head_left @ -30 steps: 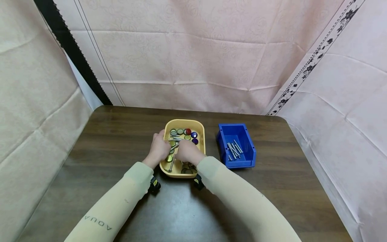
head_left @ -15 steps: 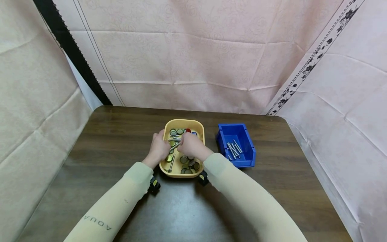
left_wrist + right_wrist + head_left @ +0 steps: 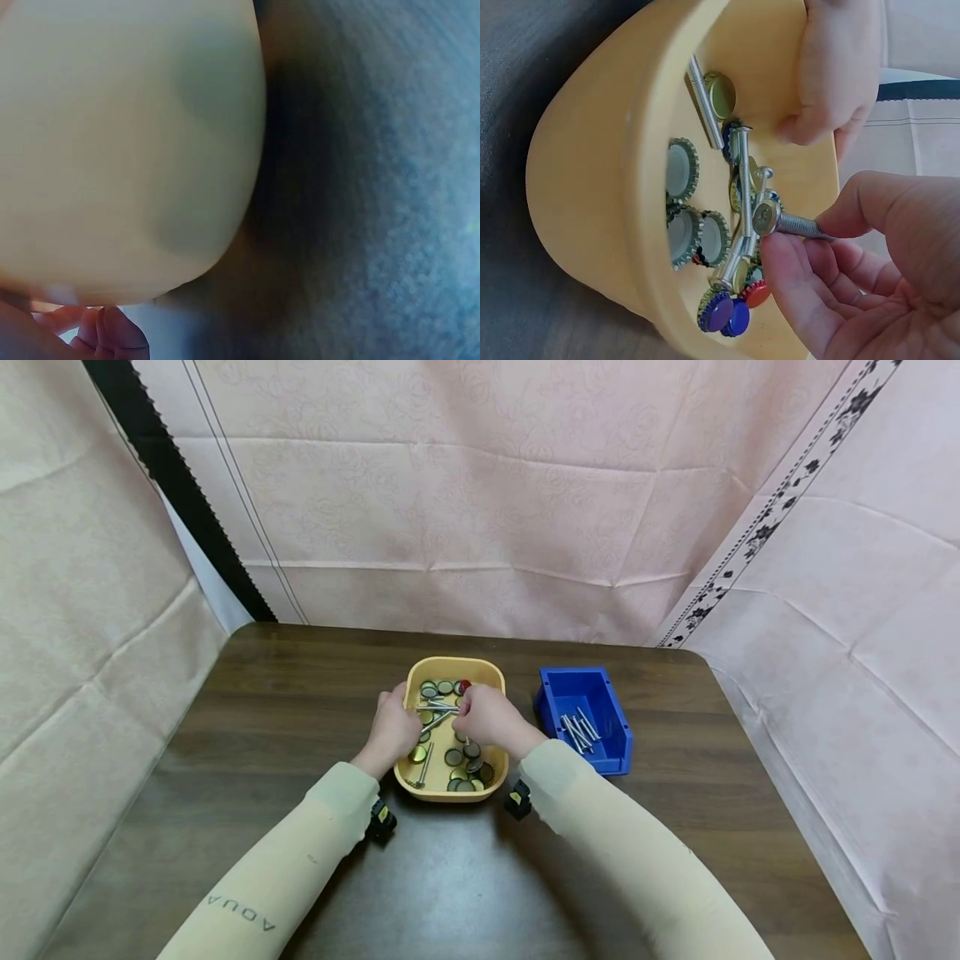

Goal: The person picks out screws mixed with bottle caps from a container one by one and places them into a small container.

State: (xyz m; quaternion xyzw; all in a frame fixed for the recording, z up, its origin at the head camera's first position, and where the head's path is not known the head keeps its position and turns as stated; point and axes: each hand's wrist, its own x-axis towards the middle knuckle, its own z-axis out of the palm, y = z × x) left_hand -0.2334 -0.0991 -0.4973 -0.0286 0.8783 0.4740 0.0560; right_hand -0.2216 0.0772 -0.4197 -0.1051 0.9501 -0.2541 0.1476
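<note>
The right hand (image 3: 492, 720) has shifted toward the right side of the yellow tray (image 3: 457, 668) — its fingers pinch 1 bolt (image 3: 796, 224) over the tray — while the left hand (image 3: 392, 727) grips the tray's left wall.

Curtained-off tabletop workspace, wood-grain table (image 3: 300, 693), pale cloths (image 3: 480, 510) round three sides, kind of room unclear

Seen in the head view: one brown wood-grained counter (image 3: 300, 693), rounded at its far corners; pinkish creased backdrop cloth (image 3: 465, 510) at twelve o'clock; black saw-edged strip (image 3: 180, 489) at ten; floral border (image 3: 765, 527) at two.
</note>
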